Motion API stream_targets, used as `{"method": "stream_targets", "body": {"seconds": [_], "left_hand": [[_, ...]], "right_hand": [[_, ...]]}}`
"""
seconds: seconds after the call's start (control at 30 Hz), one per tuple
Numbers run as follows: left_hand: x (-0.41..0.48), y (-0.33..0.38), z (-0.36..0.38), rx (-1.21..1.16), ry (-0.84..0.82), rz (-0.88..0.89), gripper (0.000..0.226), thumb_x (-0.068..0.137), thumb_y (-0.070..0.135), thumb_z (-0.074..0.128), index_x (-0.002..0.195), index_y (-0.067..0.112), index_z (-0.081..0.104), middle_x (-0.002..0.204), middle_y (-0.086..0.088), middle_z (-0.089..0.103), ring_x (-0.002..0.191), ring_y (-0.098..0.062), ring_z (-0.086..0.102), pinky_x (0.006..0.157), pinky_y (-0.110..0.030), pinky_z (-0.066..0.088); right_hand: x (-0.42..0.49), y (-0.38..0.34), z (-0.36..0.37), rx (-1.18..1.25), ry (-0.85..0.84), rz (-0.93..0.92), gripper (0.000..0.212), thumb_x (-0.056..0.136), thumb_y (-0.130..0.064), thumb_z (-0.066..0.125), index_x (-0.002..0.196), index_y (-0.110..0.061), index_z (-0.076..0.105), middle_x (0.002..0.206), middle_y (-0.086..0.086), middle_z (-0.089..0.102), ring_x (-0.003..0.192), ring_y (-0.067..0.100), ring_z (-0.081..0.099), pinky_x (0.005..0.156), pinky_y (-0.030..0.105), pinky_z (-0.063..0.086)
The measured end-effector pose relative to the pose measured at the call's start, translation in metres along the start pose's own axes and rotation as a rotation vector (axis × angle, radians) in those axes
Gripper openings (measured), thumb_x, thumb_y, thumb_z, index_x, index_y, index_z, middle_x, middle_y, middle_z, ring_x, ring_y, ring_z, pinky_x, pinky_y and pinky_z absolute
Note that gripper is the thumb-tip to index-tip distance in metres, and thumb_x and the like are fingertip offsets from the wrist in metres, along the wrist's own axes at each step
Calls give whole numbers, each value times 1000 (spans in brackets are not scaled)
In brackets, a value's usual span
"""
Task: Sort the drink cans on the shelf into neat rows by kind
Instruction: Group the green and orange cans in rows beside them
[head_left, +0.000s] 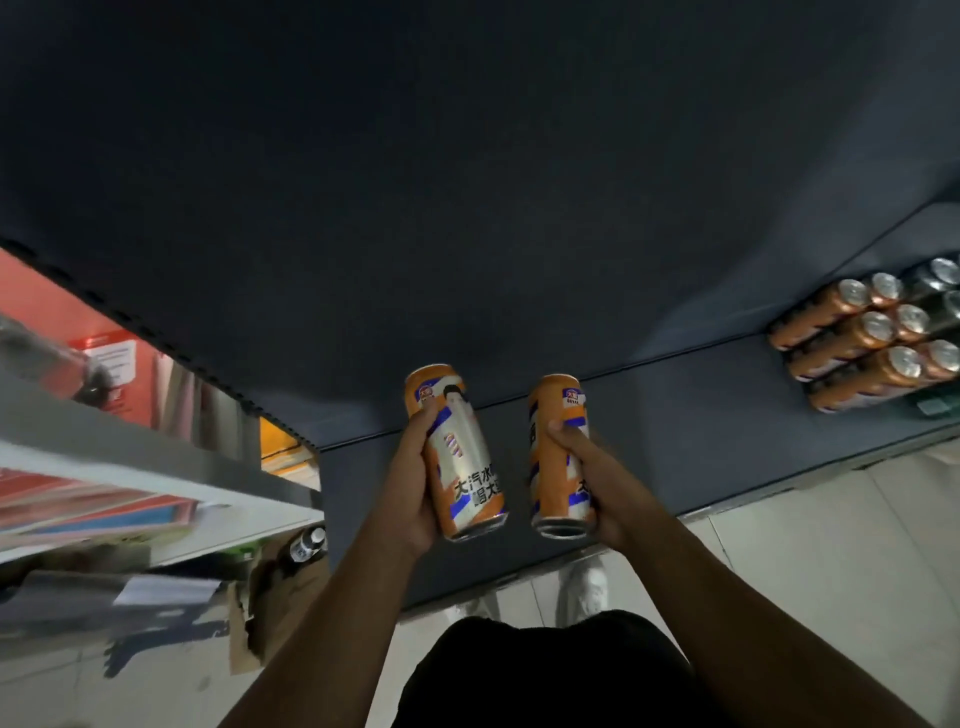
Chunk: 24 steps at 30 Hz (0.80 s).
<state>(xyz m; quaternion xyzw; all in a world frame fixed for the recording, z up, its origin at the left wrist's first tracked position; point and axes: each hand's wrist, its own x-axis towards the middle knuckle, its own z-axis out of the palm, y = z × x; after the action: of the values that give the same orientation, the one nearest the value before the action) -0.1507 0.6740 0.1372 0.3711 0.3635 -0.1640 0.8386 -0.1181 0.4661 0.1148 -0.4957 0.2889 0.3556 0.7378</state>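
My left hand (413, 480) grips a tall orange-and-white drink can (462, 457), held upright and tilted slightly. My right hand (587, 467) grips a second can of the same kind (556, 452). Both are held side by side above the front part of a dark shelf board (701, 415). At the shelf's right end, several orange cans (852, 343) stand in neat rows, with dark cans (935, 280) behind them.
A dark back panel (467, 182) rises behind the shelf. To the left stands a white shelf unit (156, 467) with red packs. On the floor lie cardboard (280, 597) and a bottle (306, 543). My white shoe (584, 587) rests on pale tiles.
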Motion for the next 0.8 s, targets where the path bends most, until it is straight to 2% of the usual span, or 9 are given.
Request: {"method": "stream_targets", "body": {"seconds": [0.1, 0.2, 0.33, 0.4, 0.47, 0.57, 0.67, 0.73, 0.8], "left_hand": [[1, -5, 27, 23, -95, -31, 66, 87, 64, 60, 123, 9, 64, 91, -10, 70, 79, -25, 68, 79, -42, 57], [0, -14, 64, 158, -145, -34, 74, 85, 67, 59, 129, 7, 62, 96, -10, 74, 80, -25, 72, 71, -40, 60], [-10, -41, 127, 388, -203, 0, 72, 72, 39, 76, 136, 13, 57, 108, -17, 75, 88, -32, 74, 69, -44, 63], [-16, -63, 163, 462, -241, 44, 68, 70, 28, 77, 133, 13, 58, 106, -19, 73, 90, -34, 72, 73, -45, 64], [-22, -89, 202, 512, -287, 81, 62, 70, 25, 80, 128, 16, 59, 104, -16, 75, 91, -34, 73, 74, -45, 63], [-25, -129, 256, 589, -336, 142, 57, 69, 21, 85, 122, 18, 63, 106, -17, 74, 91, -34, 72, 75, -46, 63], [-31, -169, 308, 650, -386, 150, 51, 73, 23, 82, 120, 18, 64, 109, -23, 73, 92, -35, 72, 76, -46, 62], [-34, -195, 338, 681, -426, 133, 38, 84, 23, 73, 120, 18, 64, 101, -18, 74, 83, -28, 74, 67, -41, 63], [-36, -217, 364, 711, -459, 125, 38, 87, 23, 67, 124, 19, 63, 100, -11, 75, 83, -24, 74, 66, -38, 63]], "right_hand": [[-14, -16, -16, -68, 102, -173, 68, 77, -38, 82, 135, -25, 49, 107, 17, 72, 81, 31, 74, 72, 46, 60], [-27, -34, -43, -125, 219, -334, 62, 86, -34, 79, 139, -27, 45, 117, 12, 70, 94, 30, 74, 72, 43, 62], [-57, -57, -97, -100, 300, -475, 63, 86, -32, 79, 139, -29, 44, 119, 6, 68, 100, 27, 72, 73, 40, 63], [-77, -68, -131, -83, 330, -530, 54, 88, -29, 77, 135, -28, 50, 117, 5, 71, 100, 25, 73, 77, 41, 63], [-100, -79, -168, -64, 352, -560, 39, 89, -30, 75, 125, -26, 59, 110, 5, 74, 94, 22, 75, 77, 40, 63], [-136, -93, -221, -5, 383, -587, 30, 88, -31, 77, 114, -28, 63, 102, 2, 77, 88, 18, 77, 75, 38, 63], [-168, -102, -272, 83, 432, -651, 43, 85, -27, 81, 121, -28, 59, 106, 1, 76, 90, 18, 76, 75, 38, 63], [-184, -104, -302, 149, 493, -683, 51, 83, -25, 82, 125, -27, 54, 111, 2, 73, 93, 20, 75, 78, 41, 63], [-199, -104, -329, 188, 562, -703, 57, 83, -23, 83, 129, -26, 49, 113, 2, 70, 96, 20, 74, 78, 40, 63]]}}
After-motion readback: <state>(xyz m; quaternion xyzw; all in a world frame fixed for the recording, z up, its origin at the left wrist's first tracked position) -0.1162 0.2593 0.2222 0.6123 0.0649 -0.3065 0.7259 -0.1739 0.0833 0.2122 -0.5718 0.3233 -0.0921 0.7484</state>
